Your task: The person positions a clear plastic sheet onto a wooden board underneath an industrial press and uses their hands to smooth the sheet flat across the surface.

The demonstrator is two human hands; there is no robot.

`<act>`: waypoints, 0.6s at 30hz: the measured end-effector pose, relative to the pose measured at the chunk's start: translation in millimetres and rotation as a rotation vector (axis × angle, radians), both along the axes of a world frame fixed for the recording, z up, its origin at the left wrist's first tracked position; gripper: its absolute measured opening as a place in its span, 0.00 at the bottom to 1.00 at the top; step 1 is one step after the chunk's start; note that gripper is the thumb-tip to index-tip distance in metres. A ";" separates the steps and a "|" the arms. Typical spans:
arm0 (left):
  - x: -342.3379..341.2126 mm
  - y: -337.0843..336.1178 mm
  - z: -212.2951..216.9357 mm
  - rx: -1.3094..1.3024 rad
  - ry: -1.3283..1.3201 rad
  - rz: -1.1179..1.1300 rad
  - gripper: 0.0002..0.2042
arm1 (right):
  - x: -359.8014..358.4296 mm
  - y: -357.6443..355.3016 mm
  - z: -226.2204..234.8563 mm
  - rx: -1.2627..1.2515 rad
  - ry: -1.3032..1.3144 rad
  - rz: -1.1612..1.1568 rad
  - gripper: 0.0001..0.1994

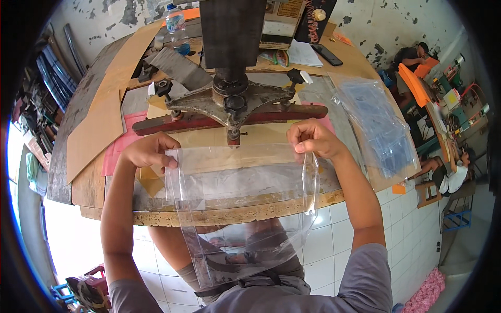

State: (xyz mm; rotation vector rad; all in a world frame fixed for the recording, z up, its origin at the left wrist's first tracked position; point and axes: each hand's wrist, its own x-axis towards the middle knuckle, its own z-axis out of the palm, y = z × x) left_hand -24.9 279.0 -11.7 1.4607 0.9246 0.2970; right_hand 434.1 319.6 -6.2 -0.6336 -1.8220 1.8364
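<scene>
A clear plastic bag (245,188) hangs spread between my two hands over the front edge of the worktable. My left hand (151,151) is closed on its upper left corner, thumb against the fingers. The upper right corner is pinched in my right hand (314,140). Just beyond the bag's top edge stands a press with a dark metal head (233,99) and a long red-brown bar (182,123) across its underside. The bag's upper edge lies close to the small metal block (233,140) under the press; whether they touch I cannot tell.
A stack of clear plastic pieces (377,122) lies on the table at right. Brown board strips (102,117) are at left. A water bottle (176,23), a phone (327,54) and a carton (282,26) stand or lie behind. Two other people sit working at far right.
</scene>
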 end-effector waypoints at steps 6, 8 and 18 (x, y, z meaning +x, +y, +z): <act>2.4 1.2 3.7 -0.022 -0.015 0.000 0.15 | 2.9 -0.1 2.5 0.034 0.006 -0.022 0.06; 4.3 -0.1 3.7 0.002 -0.043 -0.016 0.14 | 0.9 -0.7 2.8 0.023 0.004 -0.031 0.06; 16.0 -4.6 9.6 -0.031 -0.046 -0.023 0.14 | 1.7 1.7 -1.4 0.028 0.002 -0.066 0.06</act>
